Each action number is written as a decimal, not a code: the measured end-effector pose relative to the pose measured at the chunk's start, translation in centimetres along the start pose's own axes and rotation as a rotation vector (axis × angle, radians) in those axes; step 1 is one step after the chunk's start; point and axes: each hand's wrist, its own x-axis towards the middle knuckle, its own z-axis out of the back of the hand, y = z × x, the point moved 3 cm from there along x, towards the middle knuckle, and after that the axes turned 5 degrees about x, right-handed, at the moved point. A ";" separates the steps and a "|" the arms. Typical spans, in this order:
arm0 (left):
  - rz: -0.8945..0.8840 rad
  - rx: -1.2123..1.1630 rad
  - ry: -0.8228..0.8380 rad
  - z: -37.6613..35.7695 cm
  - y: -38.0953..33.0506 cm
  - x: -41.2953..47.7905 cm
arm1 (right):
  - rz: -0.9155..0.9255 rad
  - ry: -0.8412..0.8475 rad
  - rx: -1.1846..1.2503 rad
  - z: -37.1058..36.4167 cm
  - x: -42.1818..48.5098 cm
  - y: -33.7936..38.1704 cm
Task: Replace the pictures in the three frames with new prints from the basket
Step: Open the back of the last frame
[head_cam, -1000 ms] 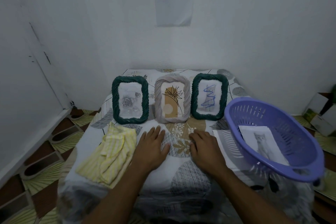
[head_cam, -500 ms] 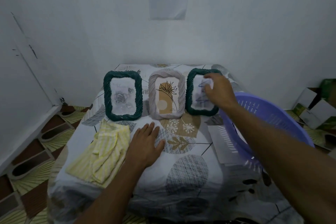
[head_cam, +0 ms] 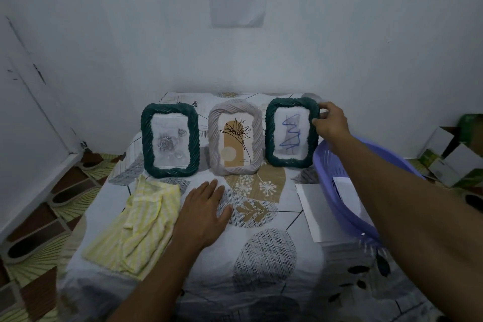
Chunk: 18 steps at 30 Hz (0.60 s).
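Three frames stand upright at the back of the table. The left green frame [head_cam: 169,140] shows a grey rose print, the middle grey frame [head_cam: 235,136] a brown plant print, the right green frame [head_cam: 290,132] a blue zigzag drawing. My right hand [head_cam: 329,122] grips the right frame's upper right edge, thumb at the front and fingers round the rim. My left hand [head_cam: 203,213] rests flat on the tablecloth, fingers straight. A purple basket [head_cam: 339,206] at the right holds a white print [head_cam: 347,195], partly hidden by my right forearm.
A folded yellow striped cloth [head_cam: 136,225] lies at the front left of the table [head_cam: 264,264]. A white sheet [head_cam: 312,212] lies beside the basket. White walls close in at the back and left. Cardboard boxes [head_cam: 454,157] sit on the floor at the right.
My right hand left the tablecloth, reached up to the right green frame and took hold of its upper right edge. My left hand stayed flat on the cloth.
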 end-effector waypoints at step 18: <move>0.140 -0.959 -0.052 10.2 -4.5 2.5 | 0.026 0.187 0.477 1.2 -9.4 4.1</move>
